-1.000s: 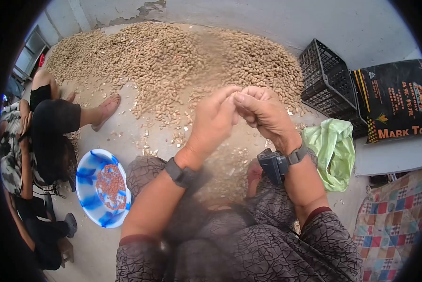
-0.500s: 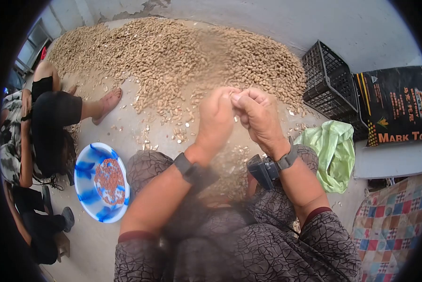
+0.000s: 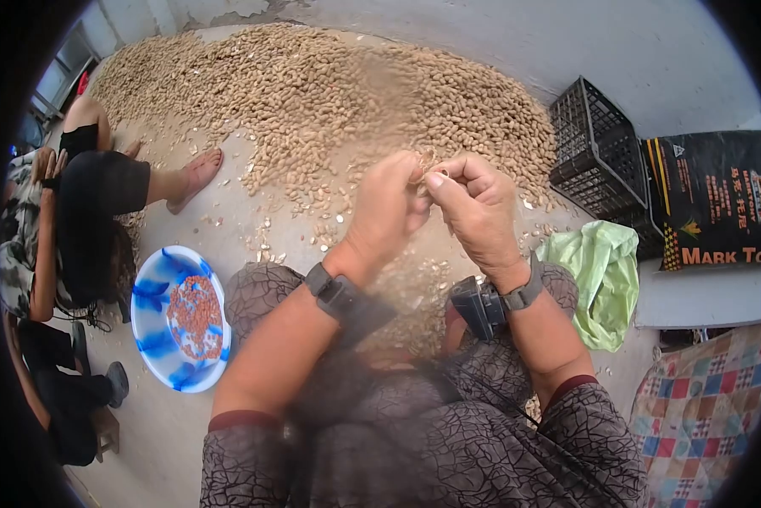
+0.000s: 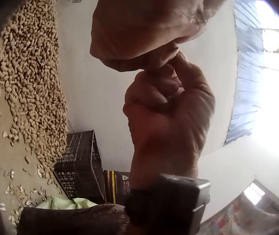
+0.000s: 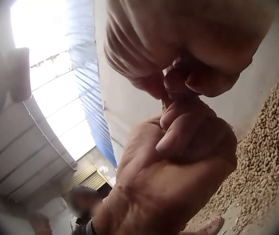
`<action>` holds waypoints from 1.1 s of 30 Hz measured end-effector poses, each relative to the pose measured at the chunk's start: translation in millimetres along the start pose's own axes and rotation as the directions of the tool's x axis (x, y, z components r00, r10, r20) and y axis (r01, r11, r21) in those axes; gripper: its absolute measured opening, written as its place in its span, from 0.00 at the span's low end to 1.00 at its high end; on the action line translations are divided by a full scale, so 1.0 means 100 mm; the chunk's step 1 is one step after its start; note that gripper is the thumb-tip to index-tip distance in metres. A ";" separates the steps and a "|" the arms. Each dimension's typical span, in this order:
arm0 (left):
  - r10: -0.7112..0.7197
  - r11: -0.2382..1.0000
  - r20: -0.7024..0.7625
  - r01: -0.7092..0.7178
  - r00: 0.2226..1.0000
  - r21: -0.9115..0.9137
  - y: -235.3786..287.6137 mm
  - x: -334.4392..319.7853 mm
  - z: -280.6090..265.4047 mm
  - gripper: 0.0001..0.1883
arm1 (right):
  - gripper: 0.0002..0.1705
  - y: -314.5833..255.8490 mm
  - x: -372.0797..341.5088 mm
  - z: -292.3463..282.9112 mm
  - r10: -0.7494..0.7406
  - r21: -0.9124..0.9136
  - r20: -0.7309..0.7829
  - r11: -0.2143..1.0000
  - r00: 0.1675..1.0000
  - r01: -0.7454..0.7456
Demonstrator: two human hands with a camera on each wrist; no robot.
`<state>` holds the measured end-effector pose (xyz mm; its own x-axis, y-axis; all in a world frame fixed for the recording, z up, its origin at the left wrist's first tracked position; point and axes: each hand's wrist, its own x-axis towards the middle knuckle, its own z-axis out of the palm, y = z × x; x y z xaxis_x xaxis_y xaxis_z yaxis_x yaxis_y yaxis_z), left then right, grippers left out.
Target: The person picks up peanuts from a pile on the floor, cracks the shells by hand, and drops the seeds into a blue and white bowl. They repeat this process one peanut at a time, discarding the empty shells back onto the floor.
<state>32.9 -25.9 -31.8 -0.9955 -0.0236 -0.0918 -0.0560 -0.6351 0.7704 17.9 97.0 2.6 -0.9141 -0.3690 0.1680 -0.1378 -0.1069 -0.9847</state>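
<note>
Both hands meet in front of the chest, over the floor. Between their fingertips is a peanut (image 3: pixel 428 161), its pale shell cracked apart and a little reddish-brown showing inside. My left hand (image 3: pixel 384 207) pinches it from one side, fingers curled. From the other side my right hand (image 3: pixel 482 212) grips it between thumb and bent forefinger. In the left wrist view the right hand (image 4: pixel 171 117) appears below the left, fingertips together. The right wrist view has the left hand (image 5: pixel 178 152) underneath, and the fingers mostly hide the peanut there.
A large heap of unshelled peanuts (image 3: pixel 312 93) lies along the wall. On the left, a blue-and-white basin (image 3: pixel 152 326) holds reddish kernels beside a seated person's leg (image 3: pixel 118 199). To the right are a black crate (image 3: pixel 596 135), a green bag (image 3: pixel 596 279) and a black sack (image 3: pixel 715 203).
The fingertips have parted slightly and the peanut's shell now shows broken open between them. The head view has shifted a little; both hands stay in about the same place.
</note>
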 end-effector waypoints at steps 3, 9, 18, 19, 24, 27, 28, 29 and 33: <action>0.020 0.993 0.026 -0.023 0.999 0.117 -0.08 0.06 -0.13 0.12 | 0.03 -0.05 -0.03 0.02 -0.107 -0.149 0.056 0.982 0.993 0.114; -0.069 0.992 0.081 0.059 0.994 0.115 -0.07 0.03 -0.12 0.14 | 0.03 0.14 -0.02 -0.05 -0.348 -0.470 0.172 0.793 0.922 0.387; -0.184 0.981 0.128 0.174 0.975 0.086 0.03 0.04 -0.10 0.09 | 0.07 -0.02 0.06 -0.14 -0.043 -0.158 0.038 0.986 0.998 0.048; -0.203 0.975 0.103 0.191 0.974 0.117 0.06 0.03 -0.06 0.09 | 0.08 -0.03 0.07 -0.16 0.054 -0.109 0.008 0.993 0.999 -0.052; -0.188 0.971 0.115 0.167 0.975 0.171 0.14 -0.03 0.03 0.10 | 0.10 -0.05 0.12 -0.23 0.192 -0.119 0.034 0.975 0.981 -0.187; -0.189 0.957 0.189 0.137 0.964 0.257 0.12 -0.05 -0.02 0.11 | 0.10 -0.01 0.13 -0.30 0.242 -0.177 0.128 0.960 0.962 -0.218; -0.179 0.951 0.240 0.105 0.954 0.292 0.11 -0.05 -0.03 0.11 | 0.10 -0.01 0.13 -0.30 0.245 -0.222 0.119 0.951 0.962 -0.215; -0.182 0.950 0.239 0.109 0.954 0.291 0.10 -0.05 -0.04 0.11 | 0.10 -0.01 0.14 -0.31 0.248 -0.268 0.110 0.940 0.962 -0.212; -0.177 0.925 0.247 0.076 0.953 0.373 0.05 -0.04 -0.05 0.13 | 0.09 0.04 0.13 -0.30 0.226 -0.410 0.101 0.897 0.969 -0.166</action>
<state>36.6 -33.1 -30.7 -0.9573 0.2808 -0.0684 -0.1555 -0.3010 0.9409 -6.3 119.8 -0.3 -0.8784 -0.4747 -0.0551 -0.1279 0.3446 -0.9300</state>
